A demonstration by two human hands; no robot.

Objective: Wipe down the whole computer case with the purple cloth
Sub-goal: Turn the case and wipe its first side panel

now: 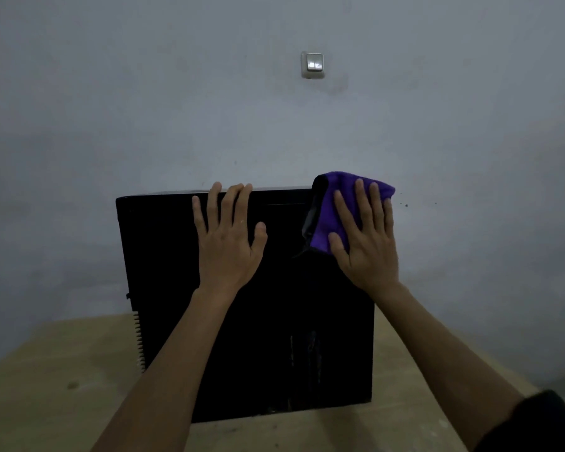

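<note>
A black computer case (248, 305) stands upright on a pale wooden table (62, 370), filling the middle of the view, its broad side panel facing the person. The left hand (225, 236) rests flat on the panel near the top edge, at about eleven o'clock from the panel's centre, fingers straight and spread, gripping nothing. The right hand (366, 236) lies flat at about one o'clock, fingers straight, pressing the purple cloth (330, 203) against the top right corner; the cloth is bunched and overhangs the top edge.

To wipe well here, the bracing hand should probably steady the case while the cloth hand draws even, overlapping strokes from the top corner downward, keeping the cloth flat under the palm.

The case looks glossy and very dark, with faint vertical streaks near the bottom at six o'clock and a ribbed strip along its left edge at eight o'clock. Behind it, at twelve o'clock, a light switch (313, 64) sits on a grey wall (111, 109).
</note>
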